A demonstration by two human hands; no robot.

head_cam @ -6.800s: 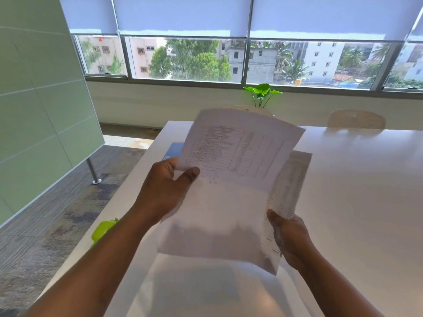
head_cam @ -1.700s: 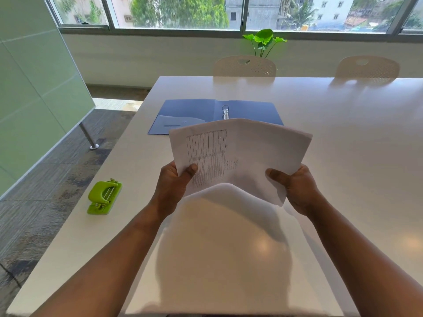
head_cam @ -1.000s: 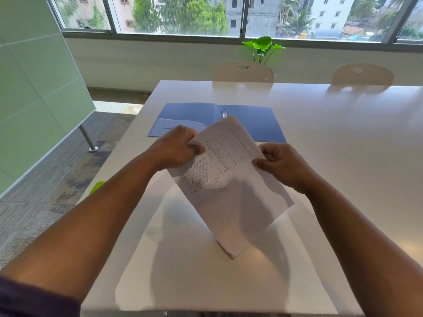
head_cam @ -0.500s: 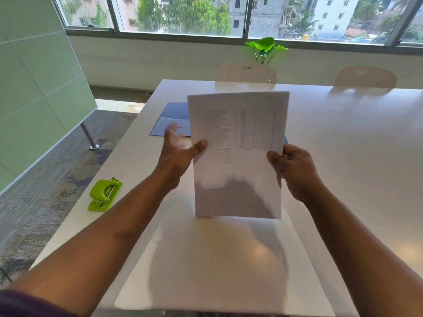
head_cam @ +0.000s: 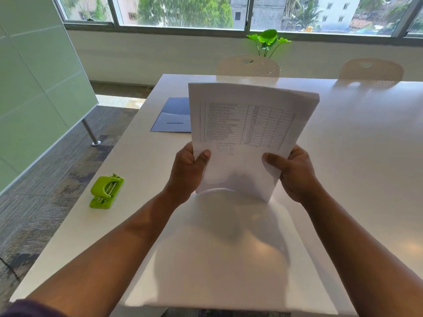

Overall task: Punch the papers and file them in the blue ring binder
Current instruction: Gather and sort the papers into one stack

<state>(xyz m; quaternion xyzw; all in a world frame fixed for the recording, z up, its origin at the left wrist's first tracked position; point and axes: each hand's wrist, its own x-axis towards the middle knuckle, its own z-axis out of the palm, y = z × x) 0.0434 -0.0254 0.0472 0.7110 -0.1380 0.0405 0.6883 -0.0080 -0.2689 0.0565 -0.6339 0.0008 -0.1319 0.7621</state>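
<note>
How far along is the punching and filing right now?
Done: the binder lies open. In hand: left hand and right hand hold the papers upright over the table. Left: the punch sits apart, so punching and filing remain.

Both bare forearms reach up from the frame's lower corners toward its centre. The left hand (head_cam: 187,172) and right hand (head_cam: 295,173) are raised level, thumbs forward, each pinching a lower side edge of the papers (head_cam: 245,133).
</note>
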